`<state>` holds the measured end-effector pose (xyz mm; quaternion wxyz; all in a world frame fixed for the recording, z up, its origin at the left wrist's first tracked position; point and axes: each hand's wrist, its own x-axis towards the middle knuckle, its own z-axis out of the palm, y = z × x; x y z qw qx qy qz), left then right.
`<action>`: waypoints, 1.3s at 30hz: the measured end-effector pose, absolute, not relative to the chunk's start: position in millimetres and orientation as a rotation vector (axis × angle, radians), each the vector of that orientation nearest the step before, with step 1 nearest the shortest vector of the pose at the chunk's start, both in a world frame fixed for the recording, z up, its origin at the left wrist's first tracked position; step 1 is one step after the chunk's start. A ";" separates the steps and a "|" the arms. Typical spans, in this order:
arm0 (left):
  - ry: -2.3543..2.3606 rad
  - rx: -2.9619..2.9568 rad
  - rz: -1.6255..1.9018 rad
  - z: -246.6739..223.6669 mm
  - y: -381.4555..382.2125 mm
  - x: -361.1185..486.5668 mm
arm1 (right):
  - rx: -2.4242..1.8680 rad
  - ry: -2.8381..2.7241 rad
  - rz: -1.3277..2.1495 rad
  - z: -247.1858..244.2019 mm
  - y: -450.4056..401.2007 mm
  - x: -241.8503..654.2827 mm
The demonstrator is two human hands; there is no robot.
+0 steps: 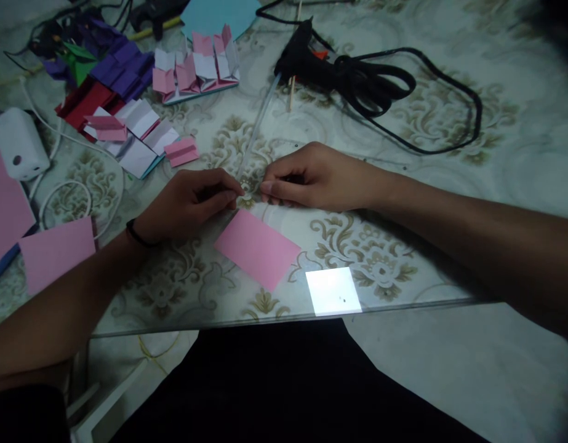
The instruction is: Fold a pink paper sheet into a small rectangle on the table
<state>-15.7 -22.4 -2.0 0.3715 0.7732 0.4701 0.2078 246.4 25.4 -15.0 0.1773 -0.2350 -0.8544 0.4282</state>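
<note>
A pink paper rectangle (pixel 258 249) lies flat on the patterned tabletop, tilted, its upper corner just below my left fingertips. My left hand (pixel 198 200), with a black band at the wrist, has thumb and forefinger pinched together above that corner. Facing it across a small gap, my right hand (pixel 306 178) rests on the table with fingers curled and thumb pressed in. Whatever either hand pinches is too small or hidden to make out. Between and beyond the hands, a clear glue stick (pixel 260 120) runs up to a black glue gun (pixel 306 61).
Folded pink-and-white paper pieces (pixel 196 67) and purple folded paper (pixel 124 67) sit at the back left. A small pink folded piece (pixel 181 151) lies near my left hand. Further left are a white plug block (pixel 20 144), its cable and pink sheets (pixel 57 252). The glue gun's black cord (pixel 477 111) loops rightward.
</note>
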 end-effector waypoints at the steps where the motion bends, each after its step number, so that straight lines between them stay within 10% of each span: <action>1: 1.203 1.983 0.536 -1.9 -22.3 -15.6 | -0.671 -2.420 1.220 -14.9 25.3 246.5; 39: 1.215 2.013 0.560 -2.2 -22.7 -13.4 | -0.660 -2.410 1.193 -16.6 25.1 248.5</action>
